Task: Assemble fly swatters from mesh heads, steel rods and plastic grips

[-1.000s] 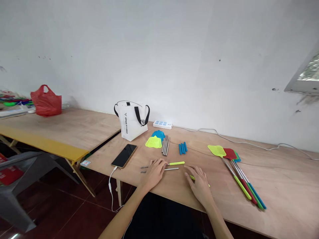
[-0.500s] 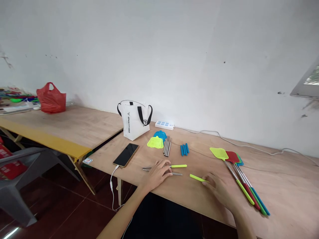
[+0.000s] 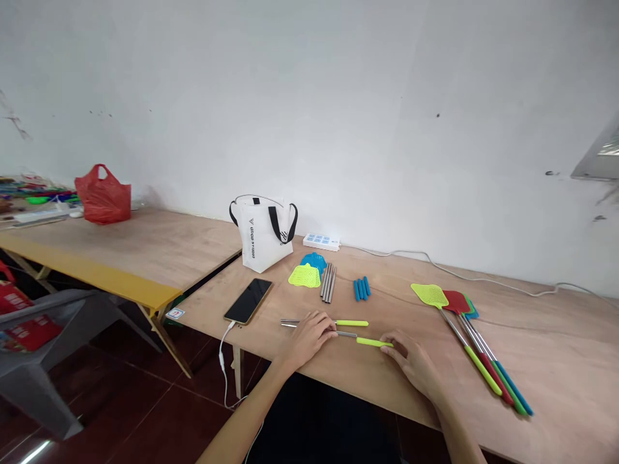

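My left hand (image 3: 309, 335) rests on the table with its fingers closed over a metal tube (image 3: 347, 334). My right hand (image 3: 409, 359) pinches the far end of a yellow handle grip (image 3: 372, 342), whose other end meets the tube's tip; whether the tube is inside cannot be made out. Just beyond lies another tube fitted with a yellow grip (image 3: 352, 323), partly under my left fingers. Farther back are yellow (image 3: 304, 276) and blue (image 3: 314, 261) fly swatter heads, several bare metal tubes (image 3: 327, 283) and several blue grips (image 3: 362, 289).
Several assembled fly swatters (image 3: 476, 354) lie on the right. A phone (image 3: 248, 301) on a charging cable, a white bag (image 3: 265, 238) and a power strip (image 3: 322, 241) stand left and back. A second table (image 3: 193, 248) holds a red plastic bag (image 3: 103, 196).
My right hand has moved left with the yellow grip, bringing it from apart to the tube's end. My left hand stays on the tube. The view has shifted slightly.
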`<state>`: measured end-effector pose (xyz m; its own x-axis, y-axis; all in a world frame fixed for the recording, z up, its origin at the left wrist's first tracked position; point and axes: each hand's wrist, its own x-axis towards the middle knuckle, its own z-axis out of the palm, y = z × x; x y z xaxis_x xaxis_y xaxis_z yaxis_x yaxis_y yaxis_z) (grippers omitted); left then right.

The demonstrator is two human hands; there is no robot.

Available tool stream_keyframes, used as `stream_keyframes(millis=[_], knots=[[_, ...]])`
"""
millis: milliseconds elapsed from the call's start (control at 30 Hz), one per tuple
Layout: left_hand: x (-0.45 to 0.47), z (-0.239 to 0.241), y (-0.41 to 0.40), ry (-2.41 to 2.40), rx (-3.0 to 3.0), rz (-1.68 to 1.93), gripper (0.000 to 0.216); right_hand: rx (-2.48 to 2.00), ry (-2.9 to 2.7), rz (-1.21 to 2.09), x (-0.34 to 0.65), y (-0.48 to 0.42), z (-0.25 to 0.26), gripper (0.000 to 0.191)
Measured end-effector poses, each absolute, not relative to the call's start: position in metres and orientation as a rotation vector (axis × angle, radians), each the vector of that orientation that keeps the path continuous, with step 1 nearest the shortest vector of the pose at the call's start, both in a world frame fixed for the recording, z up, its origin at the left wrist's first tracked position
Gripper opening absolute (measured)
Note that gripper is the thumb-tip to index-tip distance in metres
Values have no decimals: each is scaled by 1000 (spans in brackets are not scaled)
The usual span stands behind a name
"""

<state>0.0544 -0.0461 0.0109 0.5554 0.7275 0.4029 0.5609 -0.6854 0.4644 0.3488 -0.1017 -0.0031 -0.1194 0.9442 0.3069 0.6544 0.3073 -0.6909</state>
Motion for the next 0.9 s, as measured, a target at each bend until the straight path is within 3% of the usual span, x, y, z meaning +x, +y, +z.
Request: stream_keyframes(millis=[533, 700, 900], knots=[[51, 15, -53, 907, 2388, 802, 9, -1376, -1966, 464, 307, -106, 0, 36], [50, 16, -55, 894, 2242, 726, 46, -1393, -1992, 392, 303, -104, -5, 37], [51, 27, -57, 994, 2426, 862, 36, -1425, -1877, 303, 311, -101, -12, 25]])
